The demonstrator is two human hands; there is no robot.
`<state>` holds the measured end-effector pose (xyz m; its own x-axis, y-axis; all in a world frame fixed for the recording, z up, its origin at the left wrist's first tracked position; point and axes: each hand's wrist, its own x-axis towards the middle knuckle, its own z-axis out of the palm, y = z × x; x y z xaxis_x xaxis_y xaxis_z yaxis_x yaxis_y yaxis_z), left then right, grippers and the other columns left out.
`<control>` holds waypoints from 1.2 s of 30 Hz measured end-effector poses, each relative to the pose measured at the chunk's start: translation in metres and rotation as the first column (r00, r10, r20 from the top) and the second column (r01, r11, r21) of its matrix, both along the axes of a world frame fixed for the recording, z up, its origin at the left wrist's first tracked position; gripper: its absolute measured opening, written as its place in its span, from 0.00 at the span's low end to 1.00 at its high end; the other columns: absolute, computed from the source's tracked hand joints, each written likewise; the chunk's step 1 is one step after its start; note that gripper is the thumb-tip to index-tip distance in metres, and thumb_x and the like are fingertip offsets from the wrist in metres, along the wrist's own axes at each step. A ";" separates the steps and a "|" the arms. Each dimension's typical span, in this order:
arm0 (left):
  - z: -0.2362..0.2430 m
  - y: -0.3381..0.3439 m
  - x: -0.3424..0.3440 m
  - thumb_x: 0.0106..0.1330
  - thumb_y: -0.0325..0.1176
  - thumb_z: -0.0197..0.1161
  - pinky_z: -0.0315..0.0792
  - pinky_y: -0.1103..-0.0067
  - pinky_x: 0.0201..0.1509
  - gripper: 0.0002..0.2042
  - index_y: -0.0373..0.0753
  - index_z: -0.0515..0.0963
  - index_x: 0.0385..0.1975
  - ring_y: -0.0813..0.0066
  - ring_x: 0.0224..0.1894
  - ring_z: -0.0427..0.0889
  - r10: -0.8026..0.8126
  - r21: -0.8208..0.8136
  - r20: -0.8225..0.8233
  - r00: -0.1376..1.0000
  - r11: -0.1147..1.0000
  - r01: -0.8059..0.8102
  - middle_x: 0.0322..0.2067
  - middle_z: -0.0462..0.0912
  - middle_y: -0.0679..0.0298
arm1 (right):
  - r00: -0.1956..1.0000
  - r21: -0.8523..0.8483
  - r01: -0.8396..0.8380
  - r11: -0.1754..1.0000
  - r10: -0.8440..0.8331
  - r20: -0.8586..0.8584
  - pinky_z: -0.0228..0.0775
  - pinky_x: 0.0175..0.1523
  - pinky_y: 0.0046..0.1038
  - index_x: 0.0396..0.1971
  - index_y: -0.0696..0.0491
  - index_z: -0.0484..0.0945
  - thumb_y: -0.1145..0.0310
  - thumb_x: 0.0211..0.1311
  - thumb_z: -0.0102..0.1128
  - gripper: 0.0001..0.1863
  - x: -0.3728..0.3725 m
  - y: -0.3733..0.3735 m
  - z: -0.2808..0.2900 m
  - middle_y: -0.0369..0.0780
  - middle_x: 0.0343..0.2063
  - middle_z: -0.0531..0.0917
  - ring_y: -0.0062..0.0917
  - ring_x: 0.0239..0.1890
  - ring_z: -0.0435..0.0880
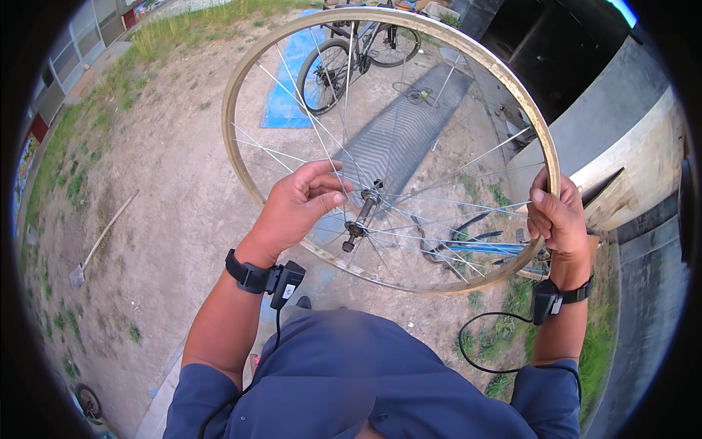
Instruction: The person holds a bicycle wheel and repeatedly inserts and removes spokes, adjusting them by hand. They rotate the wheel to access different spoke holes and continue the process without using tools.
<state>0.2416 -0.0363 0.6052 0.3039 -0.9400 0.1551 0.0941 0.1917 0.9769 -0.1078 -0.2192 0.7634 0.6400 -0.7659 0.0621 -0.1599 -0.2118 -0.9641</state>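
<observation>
A bare bicycle wheel (pixel 232 139), with a dull tan rim, thin silver spokes and no tyre, is held up tilted in front of me. My right hand (pixel 559 212) grips the rim at its right side, thumb on the near face and fingers curled around the edge. My left hand (pixel 303 201) is among the spokes just left of the metal hub (pixel 363 214). Its fingers are loosely bent, with a gap between them and the thumb. Whether a fingertip touches a spoke is hard to tell. The hub's axle end points down toward me.
Beyond the wheel, a dark bicycle (pixel 325 77) stands by a blue sheet (pixel 281 99). A grey ribbed mat (pixel 439 91) lies on the dirt. Blue bicycle parts (pixel 482 247) lie behind the rim. A long-handled shovel (pixel 106 238) is at left, a curved concrete wall (pixel 621 132) at right.
</observation>
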 end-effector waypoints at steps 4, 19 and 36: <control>-0.001 0.004 0.001 0.72 0.24 0.67 0.79 0.77 0.57 0.19 0.35 0.74 0.61 0.76 0.50 0.87 -0.015 0.038 -0.012 1.000 0.999 0.015 0.48 0.89 0.58 | 0.999 0.014 -0.041 0.999 0.041 0.001 0.66 0.19 0.20 0.33 0.55 0.74 0.66 0.69 0.69 0.12 0.007 0.003 0.010 0.29 0.13 0.70 0.12 0.10 0.64; -0.008 0.001 0.001 0.71 0.22 0.69 0.78 0.81 0.43 0.06 0.36 0.78 0.43 0.82 0.37 0.84 0.064 -0.024 -0.101 0.993 0.997 -0.067 0.35 0.88 0.64 | 0.998 -0.068 -0.054 0.996 0.051 -0.047 0.66 0.19 0.19 0.33 0.57 0.75 0.67 0.66 0.71 0.13 0.022 0.003 0.027 0.29 0.13 0.71 0.12 0.09 0.65; -0.009 -0.002 0.011 0.72 0.23 0.68 0.83 0.78 0.45 0.06 0.38 0.77 0.42 0.76 0.43 0.89 0.049 -0.002 -0.036 0.998 0.999 -0.049 0.39 0.89 0.61 | 0.997 -0.102 -0.062 0.993 0.057 -0.050 0.65 0.20 0.18 0.35 0.57 0.75 0.66 0.66 0.73 0.14 0.024 0.006 0.029 0.28 0.14 0.72 0.11 0.10 0.66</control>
<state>0.2525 -0.0380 0.5957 0.3551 -0.9234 0.1460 0.1194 0.1997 0.9725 -0.0834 -0.2134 0.7925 0.6882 -0.7174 0.1081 -0.1885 -0.3207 -0.9282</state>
